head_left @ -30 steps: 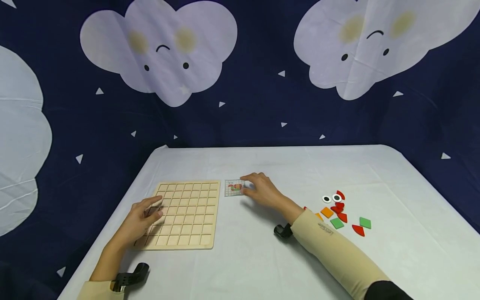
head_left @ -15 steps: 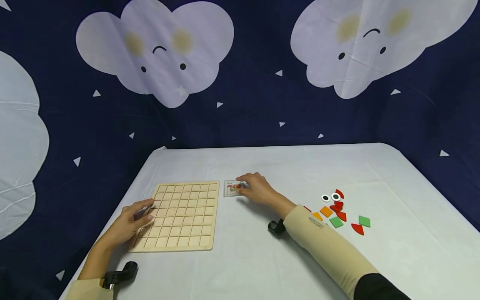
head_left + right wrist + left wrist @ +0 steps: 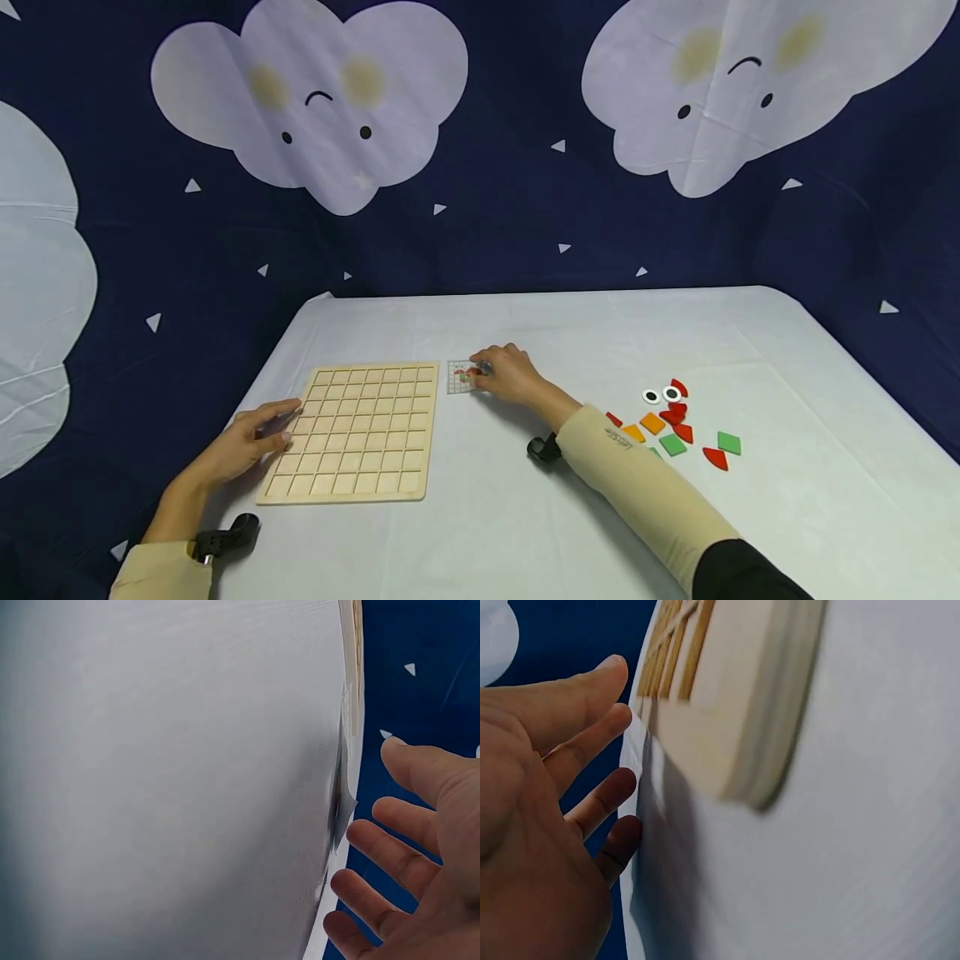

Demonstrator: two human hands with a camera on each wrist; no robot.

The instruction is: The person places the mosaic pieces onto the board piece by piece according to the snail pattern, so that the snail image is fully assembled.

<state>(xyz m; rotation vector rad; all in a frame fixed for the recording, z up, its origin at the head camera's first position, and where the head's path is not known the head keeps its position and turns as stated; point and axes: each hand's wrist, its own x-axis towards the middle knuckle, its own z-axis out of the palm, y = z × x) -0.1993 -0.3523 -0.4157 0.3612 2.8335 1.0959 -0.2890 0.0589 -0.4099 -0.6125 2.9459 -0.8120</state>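
A square wooden board [image 3: 360, 433] with a grid of shallow cells lies on the left of the table. My left hand [image 3: 238, 442] is at its left edge, fingers loosely extended. The left wrist view shows this hand [image 3: 547, 795] beside the board's corner [image 3: 705, 742], gripping nothing. Just right of the board lies a small clear card [image 3: 458, 378] with a printed grid and a coloured figure. My right hand [image 3: 513, 377] is over the card's right part, hiding some of it. In the right wrist view the right hand's fingers [image 3: 397, 855] are spread and relaxed.
Loose pieces lie to the right: several red wedges [image 3: 716, 458], green squares [image 3: 729, 443], orange squares [image 3: 652, 423] and two white eye discs [image 3: 651, 397]. The right sleeve [image 3: 637, 492] partly covers some. A dark blue cloud-patterned curtain [image 3: 510, 233] hangs behind the white table [image 3: 570, 325].
My left hand has drawn back leftward, from over the board to its left edge. My right hand has shifted slightly left over the card. The view has tilted a little.
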